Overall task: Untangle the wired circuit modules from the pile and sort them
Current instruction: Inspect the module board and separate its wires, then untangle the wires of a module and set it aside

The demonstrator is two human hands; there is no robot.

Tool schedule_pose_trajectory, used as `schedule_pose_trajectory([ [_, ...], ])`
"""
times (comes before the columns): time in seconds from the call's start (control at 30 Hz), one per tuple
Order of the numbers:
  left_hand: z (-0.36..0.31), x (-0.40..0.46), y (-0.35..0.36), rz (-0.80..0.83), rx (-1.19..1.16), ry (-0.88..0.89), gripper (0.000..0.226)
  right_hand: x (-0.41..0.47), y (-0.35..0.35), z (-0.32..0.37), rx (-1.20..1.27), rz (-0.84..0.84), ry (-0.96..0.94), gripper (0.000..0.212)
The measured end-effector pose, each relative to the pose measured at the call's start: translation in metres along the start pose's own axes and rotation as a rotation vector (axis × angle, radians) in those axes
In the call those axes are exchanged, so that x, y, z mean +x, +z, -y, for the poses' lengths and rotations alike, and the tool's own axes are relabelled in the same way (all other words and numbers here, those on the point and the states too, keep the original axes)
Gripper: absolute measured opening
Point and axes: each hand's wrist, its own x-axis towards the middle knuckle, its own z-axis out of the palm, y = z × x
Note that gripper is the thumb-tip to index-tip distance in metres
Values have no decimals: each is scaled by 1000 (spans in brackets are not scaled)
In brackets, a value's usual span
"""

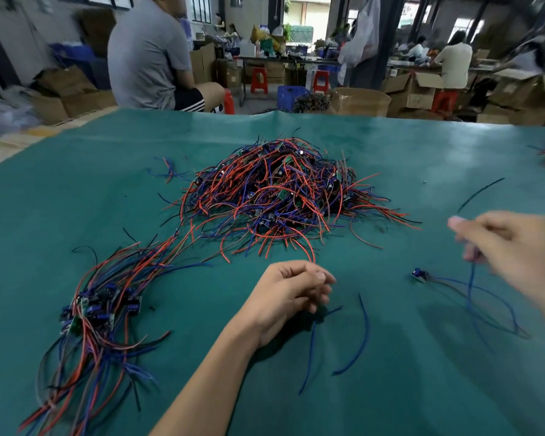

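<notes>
The left hand [291, 292], loosely curled and holding nothing beside loose blue wires [353, 338], should steady the freed module [420, 274] while the blurred right hand [510, 243], pinching its blue lead, draws it from the pile [283, 196] toward the sorted bundle [101, 306].

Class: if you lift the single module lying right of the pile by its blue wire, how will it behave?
Probably floppy: the blue wire loops loosely. The single module looks small, likely light, so it would dangle and swing.

Factory workshop, stacked cardboard boxes [416, 89], red stools [259, 80], seated workers [453, 62], green worktable [422, 146]
</notes>
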Motion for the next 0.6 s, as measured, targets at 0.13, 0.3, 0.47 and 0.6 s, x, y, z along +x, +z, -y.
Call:
schedule_pose_trajectory([
  [0.13, -1, 3, 1, -43, -42, -11, 12, 15, 9, -3, -799, 208, 61, 43],
  [0.3, -3, 2, 3, -65, -81, -29, 17, 5, 93, 57, -470, 380, -354, 7],
  [0.47, -4, 2, 2, -63, -60, -42, 13, 31, 171, 103, -437, 530, -451, 39],
  [0.6, -4, 3, 0, -56, -52, -52, 14, 37, 183, 102, -392, 345, -367, 37],
])
